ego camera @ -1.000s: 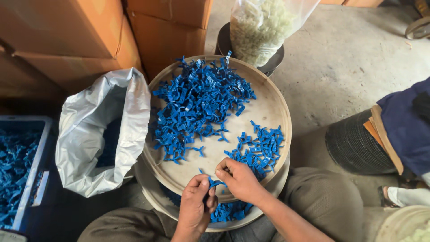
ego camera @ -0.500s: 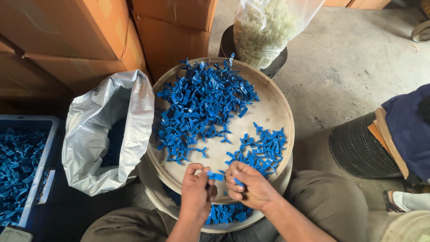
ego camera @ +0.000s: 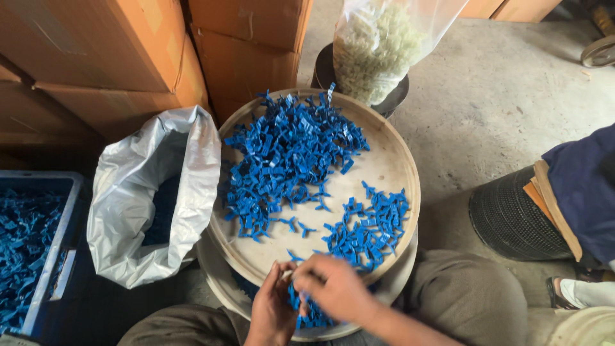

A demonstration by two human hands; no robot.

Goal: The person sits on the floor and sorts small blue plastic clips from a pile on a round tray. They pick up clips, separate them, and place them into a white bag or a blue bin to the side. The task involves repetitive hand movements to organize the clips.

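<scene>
Many small blue plastic clips (ego camera: 291, 160) (loosely heaped); glossy.

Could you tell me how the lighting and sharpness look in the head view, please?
Head view: soft daylight brightens the concrete floor at upper right, while the blue crate at left sits in shadow; mild glare on the clear bag; the right hand is motion-blurred, the blue pieces on the round tray sharp.

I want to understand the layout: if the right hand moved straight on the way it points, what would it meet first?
The right hand points leftward at the left hand, so it would probably meet that hand's fingers first; they already seem to touch.
</scene>
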